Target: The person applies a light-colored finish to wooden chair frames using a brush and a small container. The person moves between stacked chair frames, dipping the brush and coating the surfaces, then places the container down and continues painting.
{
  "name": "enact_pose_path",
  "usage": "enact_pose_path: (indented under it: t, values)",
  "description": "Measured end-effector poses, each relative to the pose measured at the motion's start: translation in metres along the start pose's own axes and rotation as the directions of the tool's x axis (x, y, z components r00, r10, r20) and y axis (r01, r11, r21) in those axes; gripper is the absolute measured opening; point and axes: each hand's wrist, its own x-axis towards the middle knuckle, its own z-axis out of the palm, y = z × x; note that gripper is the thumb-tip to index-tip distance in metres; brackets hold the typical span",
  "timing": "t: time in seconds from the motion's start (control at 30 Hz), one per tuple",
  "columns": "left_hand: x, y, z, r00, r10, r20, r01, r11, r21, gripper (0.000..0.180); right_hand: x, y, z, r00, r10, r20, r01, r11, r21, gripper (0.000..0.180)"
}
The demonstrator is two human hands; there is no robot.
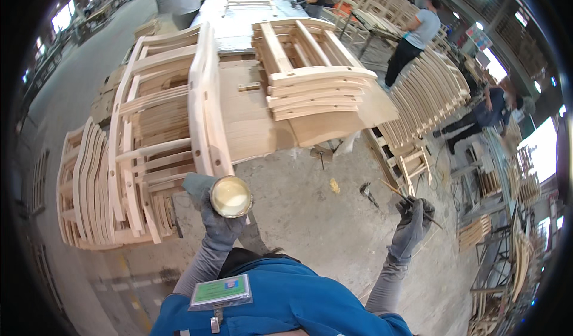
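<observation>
My left hand (219,225), in a grey glove, is closed around a small round container (231,197) with a cream-coloured substance inside. A grey-green piece (197,184), perhaps cloth or sandpaper, sticks out beside the container. My right hand (412,224), also gloved in grey, is held out to the right with its fingers closed on a thin wooden stick (390,188). Whether the stick has bristles I cannot tell. Ahead of my left hand stands a stack of pale wooden chair frames (210,109).
A second stack of frames (322,73) rests on a board-topped table (245,136). Curved wooden parts (427,97) are lined up at the right. A dark tool (368,194) lies on the concrete floor. One person (422,31) stands at the far right; others work nearby.
</observation>
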Motion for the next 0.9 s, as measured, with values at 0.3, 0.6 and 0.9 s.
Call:
enact_pose_path:
  t: [0.3, 0.6, 0.9]
  values:
    - [0.063, -0.114, 0.068, 0.959, -0.253, 0.129, 0.251, 0.967, 0.032, 0.053, 0.013, 0.005, -0.129, 0.969, -0.045, -0.244, 0.024, 0.996, -0.088, 0.015]
    - [0.168, -0.126, 0.114, 0.976, -0.125, 0.181, 0.132, 0.991, -0.029, 0.054, 0.074, 0.042, -0.116, 0.96, -0.063, -0.273, 0.014, 0.984, -0.179, 0.032]
    - [0.349, -0.065, 0.116, 0.959, 0.136, 0.249, -0.163, 0.982, 0.091, 0.058, 0.214, 0.109, -0.003, 0.994, 0.097, -0.049, -0.108, 0.945, -0.309, 0.041]
